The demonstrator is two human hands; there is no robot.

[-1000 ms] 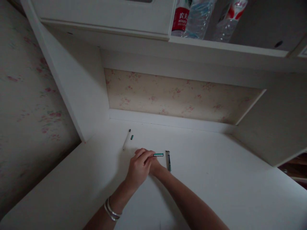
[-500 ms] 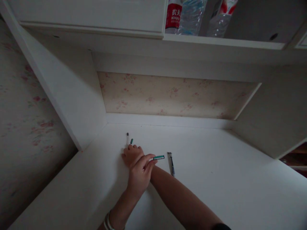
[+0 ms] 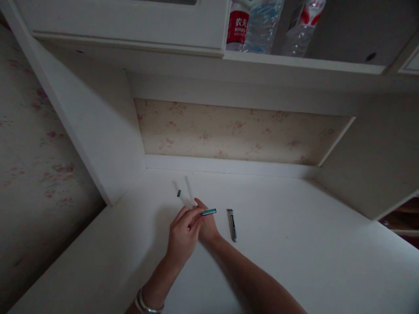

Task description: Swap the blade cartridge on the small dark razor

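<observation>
My left hand (image 3: 183, 231), with bangles at its wrist, pinches a narrow green-and-white strip with dark edges that looks like a razor cartridge (image 3: 208, 212). Beyond and partly behind it, my right hand (image 3: 207, 224) is just above the white desktop. From the right hand's fingers a thin pale stick (image 3: 189, 186) points up and away, blurred by motion. Most of the right fingers are hidden by my left hand. A smaller dark green piece (image 3: 179, 192) lies on the desk beyond the hands. To the right lies a razor (image 3: 232, 226) with a dark handle, its head pointing away.
The white desktop (image 3: 294, 248) is bounded by a side panel (image 3: 94, 126) on the left and a low back ledge (image 3: 229, 165). Overhead, an open shelf (image 3: 310, 63) holds plastic bottles (image 3: 237, 28). Floral wallpaper covers the walls.
My right hand has drawn back and to the right, lifting the thin pale stick from the desk. My left hand has shifted slightly left and keeps the cartridge pinched.
</observation>
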